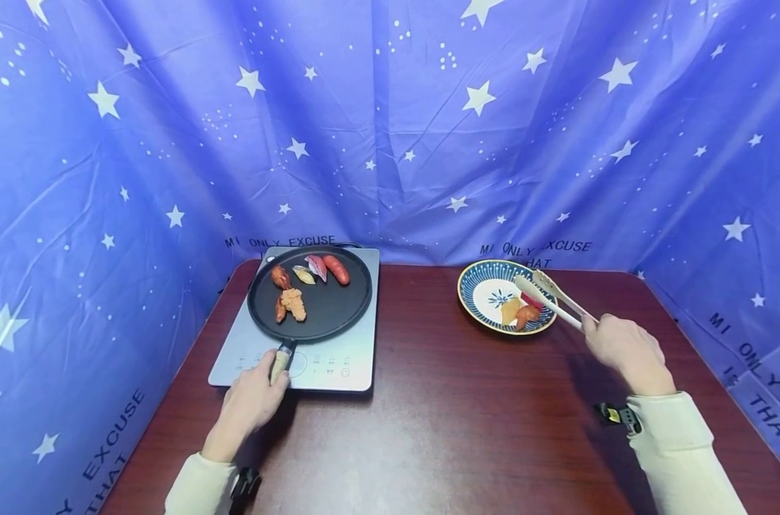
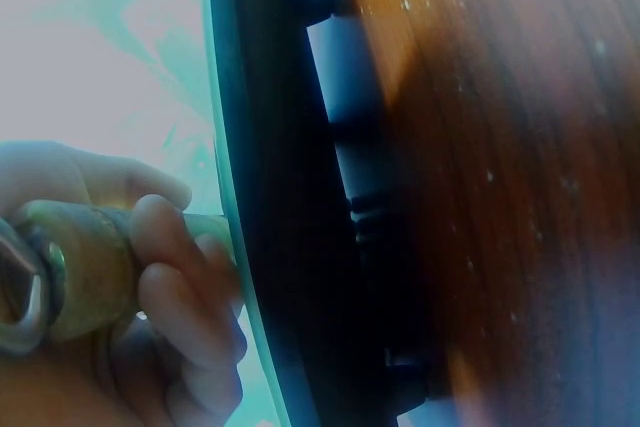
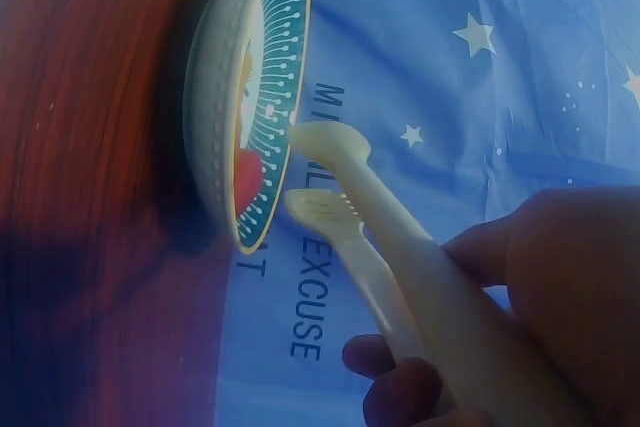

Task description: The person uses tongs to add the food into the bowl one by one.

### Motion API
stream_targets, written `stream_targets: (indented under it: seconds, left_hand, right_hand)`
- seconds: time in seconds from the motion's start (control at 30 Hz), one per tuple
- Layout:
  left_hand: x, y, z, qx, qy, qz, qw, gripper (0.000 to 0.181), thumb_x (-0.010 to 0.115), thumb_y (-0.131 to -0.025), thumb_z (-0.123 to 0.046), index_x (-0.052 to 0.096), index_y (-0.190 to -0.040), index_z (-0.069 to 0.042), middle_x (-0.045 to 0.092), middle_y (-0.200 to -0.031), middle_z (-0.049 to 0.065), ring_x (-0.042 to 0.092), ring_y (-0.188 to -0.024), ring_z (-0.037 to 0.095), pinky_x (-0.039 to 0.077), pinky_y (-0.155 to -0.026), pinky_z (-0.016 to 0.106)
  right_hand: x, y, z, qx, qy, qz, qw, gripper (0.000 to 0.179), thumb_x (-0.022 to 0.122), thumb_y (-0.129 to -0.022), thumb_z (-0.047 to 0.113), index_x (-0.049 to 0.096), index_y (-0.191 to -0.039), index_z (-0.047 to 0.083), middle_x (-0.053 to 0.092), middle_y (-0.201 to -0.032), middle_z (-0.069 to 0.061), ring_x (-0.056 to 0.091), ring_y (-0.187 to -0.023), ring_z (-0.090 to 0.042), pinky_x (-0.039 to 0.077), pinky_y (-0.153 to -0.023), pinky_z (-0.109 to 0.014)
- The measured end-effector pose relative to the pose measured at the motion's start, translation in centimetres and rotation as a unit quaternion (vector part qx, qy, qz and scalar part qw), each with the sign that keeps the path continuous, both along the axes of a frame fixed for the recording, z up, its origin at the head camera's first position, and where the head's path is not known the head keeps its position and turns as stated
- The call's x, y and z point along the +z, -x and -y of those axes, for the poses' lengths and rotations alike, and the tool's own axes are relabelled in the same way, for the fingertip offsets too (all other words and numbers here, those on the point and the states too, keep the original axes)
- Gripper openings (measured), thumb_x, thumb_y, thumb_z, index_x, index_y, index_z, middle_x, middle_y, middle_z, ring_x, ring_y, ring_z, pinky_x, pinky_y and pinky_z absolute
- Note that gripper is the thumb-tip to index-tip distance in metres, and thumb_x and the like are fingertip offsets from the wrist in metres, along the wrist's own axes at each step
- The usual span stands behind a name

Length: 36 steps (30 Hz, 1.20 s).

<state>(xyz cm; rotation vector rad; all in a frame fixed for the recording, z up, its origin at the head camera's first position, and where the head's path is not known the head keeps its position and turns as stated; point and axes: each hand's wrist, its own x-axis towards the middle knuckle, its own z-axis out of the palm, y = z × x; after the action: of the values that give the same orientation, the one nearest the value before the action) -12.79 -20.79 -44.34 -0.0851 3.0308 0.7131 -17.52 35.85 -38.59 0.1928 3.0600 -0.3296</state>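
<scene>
Gripping pan handle (image 1: 278, 365), fingers curled: left hand (image 1: 253, 398) | pan (image 1: 338, 309) bearing food (image 1: 293, 305) on silver cooktop (image 1: 230, 361) | right hand (image 1: 626, 349) holds tongs (image 1: 558, 308), 2 tips apart at patterned bowl (image 1: 473, 295) | cooktop, bowl on worktop (image 1: 428, 422)

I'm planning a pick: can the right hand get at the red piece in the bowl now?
Likely yes: the right hand holds tongs, tips apart, over the bowl, with nothing apparent between them and the red piece.
</scene>
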Motion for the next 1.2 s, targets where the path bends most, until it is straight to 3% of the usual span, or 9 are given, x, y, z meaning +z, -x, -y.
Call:
stream_targets:
  seconds: [0.23,0.43,0.67,0.8,1.0,1.2]
  left_hand:
    - [0.1,-0.2,0.4,0.006,0.003,-0.005,1.0000,0.052,0.050,-0.090,-0.029,0.043,-0.135,-0.004,0.061,-0.096,0.027,0.060,-0.082,0.039,0.043,-0.059,0.049]
    - [0.1,-0.1,0.3,0.001,-0.002,-0.007,1.0000,0.052,0.051,-0.090,-0.029,0.043,-0.134,-0.005,0.061,-0.092,0.025,0.060,-0.077,0.036,0.042,-0.057,0.048]
    - [0.1,0.0,0.1,0.000,-0.003,0.001,1.0000,0.053,0.049,-0.090,-0.029,0.042,-0.136,-0.005,0.060,-0.091,0.023,0.058,-0.075,0.032,0.041,-0.056,0.044]
    - [0.0,0.1,0.0,-0.001,-0.003,0.001,1.0000,0.052,0.049,-0.090,-0.029,0.043,-0.136,-0.005,0.060,-0.087,0.020,0.057,-0.072,0.031,0.041,-0.055,0.043]
    - [-0.2,0.2,0.0,-0.001,0.000,-0.001,1.0000,0.051,0.050,-0.090,-0.029,0.043,-0.135,-0.006,0.058,-0.080,0.016,0.055,-0.068,0.028,0.039,-0.053,0.040]
    - [-0.2,0.2,0.1,0.001,-0.002,-0.002,1.0000,0.051,0.050,-0.090,-0.029,0.044,-0.135,-0.005,0.057,-0.078,0.015,0.054,-0.067,0.028,0.039,-0.052,0.039]
  right_hand:
    - [0.2,0.5,0.3,-0.002,-0.026,0.021,0.9994,0.051,0.033,-0.098,0.038,0.056,-0.081,-0.005,0.056,-0.079,-0.031,0.055,-0.070,-0.047,0.040,-0.052,-0.053]
    - [0.2,0.9,0.4,0.005,-0.045,0.040,0.9982,0.051,0.032,-0.098,0.037,0.057,-0.085,-0.006,0.056,-0.081,-0.032,0.055,-0.073,-0.049,0.041,-0.056,-0.056]
    - [0.4,1.1,0.2,0.028,-0.053,0.058,0.9965,0.065,0.040,-0.095,0.054,0.061,-0.086,-0.008,0.057,-0.090,-0.038,0.056,-0.078,-0.056,0.042,-0.053,-0.058]
    - [0.4,1.3,0.0,0.040,-0.050,0.055,0.9964,0.065,0.047,-0.091,0.056,0.062,-0.083,-0.007,0.058,-0.088,-0.037,0.056,-0.077,-0.056,0.042,-0.052,-0.058]
    - [-0.2,1.6,-0.1,0.046,-0.043,0.037,0.9974,0.069,0.045,-0.092,0.057,0.062,-0.086,-0.010,0.058,-0.086,-0.036,0.056,-0.073,-0.055,0.042,-0.051,-0.057]
    - [-0.7,2.1,-0.2,0.055,-0.036,0.028,0.9974,0.067,0.040,-0.093,0.058,0.060,-0.080,-0.005,0.057,-0.080,-0.033,0.057,-0.068,-0.050,0.041,-0.050,-0.056]
